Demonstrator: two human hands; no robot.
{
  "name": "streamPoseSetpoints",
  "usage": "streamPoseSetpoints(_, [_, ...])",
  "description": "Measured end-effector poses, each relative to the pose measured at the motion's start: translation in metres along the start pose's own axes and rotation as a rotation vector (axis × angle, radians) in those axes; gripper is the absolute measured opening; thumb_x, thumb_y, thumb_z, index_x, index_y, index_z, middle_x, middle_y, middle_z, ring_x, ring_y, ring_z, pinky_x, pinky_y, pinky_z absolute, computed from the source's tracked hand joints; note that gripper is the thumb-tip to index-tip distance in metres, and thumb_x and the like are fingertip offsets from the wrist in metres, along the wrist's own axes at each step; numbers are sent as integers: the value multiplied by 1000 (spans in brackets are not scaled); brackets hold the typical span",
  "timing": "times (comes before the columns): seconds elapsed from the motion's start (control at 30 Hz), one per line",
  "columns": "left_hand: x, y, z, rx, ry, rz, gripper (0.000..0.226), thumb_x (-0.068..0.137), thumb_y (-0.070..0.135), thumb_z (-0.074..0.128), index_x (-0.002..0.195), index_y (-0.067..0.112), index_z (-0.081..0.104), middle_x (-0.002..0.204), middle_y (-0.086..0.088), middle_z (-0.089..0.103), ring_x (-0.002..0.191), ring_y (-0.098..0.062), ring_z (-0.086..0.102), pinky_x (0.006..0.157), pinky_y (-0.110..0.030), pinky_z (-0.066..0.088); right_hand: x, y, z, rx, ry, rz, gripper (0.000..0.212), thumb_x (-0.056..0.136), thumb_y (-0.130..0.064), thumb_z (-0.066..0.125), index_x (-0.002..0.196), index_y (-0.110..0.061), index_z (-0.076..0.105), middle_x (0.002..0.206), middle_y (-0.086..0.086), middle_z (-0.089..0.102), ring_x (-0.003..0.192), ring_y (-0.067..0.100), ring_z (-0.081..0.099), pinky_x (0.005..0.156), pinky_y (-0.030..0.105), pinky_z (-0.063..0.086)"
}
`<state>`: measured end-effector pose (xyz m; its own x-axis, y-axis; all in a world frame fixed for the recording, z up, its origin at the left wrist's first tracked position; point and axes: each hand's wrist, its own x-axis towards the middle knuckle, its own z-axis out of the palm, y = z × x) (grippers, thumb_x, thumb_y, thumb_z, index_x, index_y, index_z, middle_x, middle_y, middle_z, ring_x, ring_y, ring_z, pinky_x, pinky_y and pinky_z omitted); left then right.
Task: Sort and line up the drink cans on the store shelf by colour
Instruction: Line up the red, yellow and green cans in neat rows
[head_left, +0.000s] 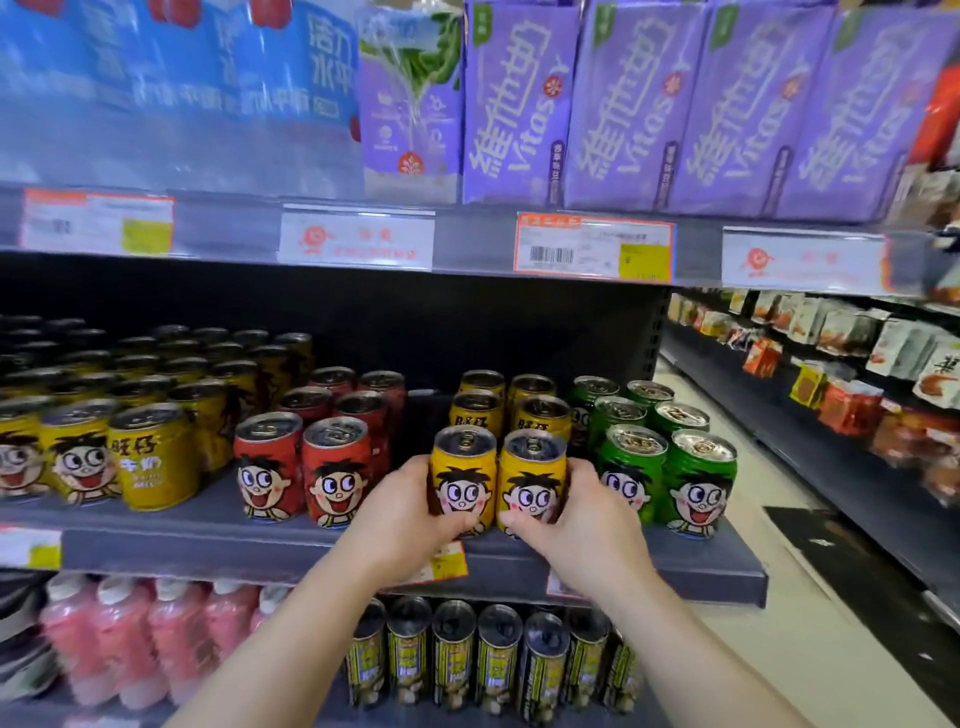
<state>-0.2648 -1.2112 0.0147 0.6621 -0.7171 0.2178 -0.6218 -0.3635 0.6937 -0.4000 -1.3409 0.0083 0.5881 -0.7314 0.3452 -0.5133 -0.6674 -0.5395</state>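
Two orange-yellow cartoon-face cans stand side by side at the front of the middle shelf (208, 545). My left hand (400, 512) grips the left orange can (462, 475). My right hand (587, 519) grips the right orange can (532, 480). Behind them runs a double row of more orange cans (506, 402). Red cans (304, 457) stand to the left in two rows, green cans (667, 467) to the right. A large block of yellow cans (104, 447) fills the far left of the shelf.
Purple drink cartons (623, 109) and blue packs (171, 62) fill the upper shelf. Pink bottles (140, 634) and dark cans (493, 660) sit below. Between the red and orange rows is a gap of bare shelf. An aisle with snack racks (857, 374) runs to the right.
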Motion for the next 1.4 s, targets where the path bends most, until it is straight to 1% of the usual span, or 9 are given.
streamPoseSetpoints(0.2, [7, 22, -11, -89, 242, 20, 96, 66, 53, 78, 142, 13, 35, 140, -2, 50, 126, -15, 48, 101, -28, 40, 33, -17, -61, -47, 198, -294, 61, 83, -57, 57, 133, -24, 51, 113, -7, 67, 111, 20, 56, 94, 36, 44])
streamPoseSetpoints(0.37, [8, 20, 0, -163, 195, -28, 99, 57, 55, 82, 139, 18, 40, 135, 4, 53, 119, -11, 52, 98, -30, 46, 91, -6, -71, -179, -111, -344, 49, 79, -46, 70, 124, -28, 60, 113, -7, 68, 112, 17, 57, 92, 27, 41])
streamPoseSetpoints(0.53, [2, 7, 16, -201, 191, -30, 61, 60, 33, 87, 109, 35, 51, 95, 19, 64, 88, 6, 59, 73, -16, 47, 127, -5, -64, -422, -380, -334, 68, 75, -51, 69, 136, -28, 46, 132, 0, 58, 122, 23, 52, 102, 37, 37])
streamPoseSetpoints(0.7, [3, 5, 16, -183, 191, 5, 47, 61, 34, 87, 85, 47, 48, 88, 17, 68, 81, 5, 63, 68, -16, 50, 140, -6, -56, -319, -481, -380, 53, 71, -39, 77, 118, -25, 57, 115, -4, 63, 107, 18, 58, 96, 39, 43])
streamPoseSetpoints(0.93, [5, -1, 18, -189, 199, 9, 50, 59, 41, 86, 88, 51, 46, 94, 15, 68, 86, 0, 64, 77, -25, 54, 140, -17, -60, -254, -690, -510, 69, 70, -22, 82, 132, -22, 52, 123, -7, 60, 107, 6, 56, 94, 25, 46])
streamPoseSetpoints(1.07, [5, 0, 18, -198, 193, 14, 49, 59, 40, 86, 88, 50, 48, 94, 16, 68, 85, 2, 64, 78, -25, 54, 140, -15, -71, -251, -722, -493, 60, 79, -10, 73, 132, -24, 50, 86, -25, 54, 70, -18, 52, 61, 1, 36])
streamPoseSetpoints(1.13, [5, 0, 17, -206, 193, 16, 49, 59, 39, 86, 89, 49, 49, 93, 15, 69, 85, 3, 64, 77, -24, 54, 144, -25, -74, -232, -643, -470, 55, 84, -11, 65, 133, -29, 48, 85, -24, 47, 70, -11, 50, 58, 3, 35])
streamPoseSetpoints(1.23, [5, -1, 18, -203, 192, 23, 49, 60, 39, 86, 88, 50, 48, 94, 15, 69, 85, 3, 64, 76, -21, 53, 150, -44, -59, -125, -504, -462, 39, 86, -26, 64, 124, -27, 57, 107, -9, 59, 96, 7, 57, 79, 17, 45])
streamPoseSetpoints(1.4, [5, -1, 17, -208, 194, 10, 51, 59, 41, 86, 89, 51, 46, 96, 13, 68, 86, 0, 65, 78, -27, 56, 152, -59, -18, -285, -537, -403, 63, 76, -55, 67, 130, -25, 52, 123, -3, 57, 108, 19, 55, 92, 33, 46])
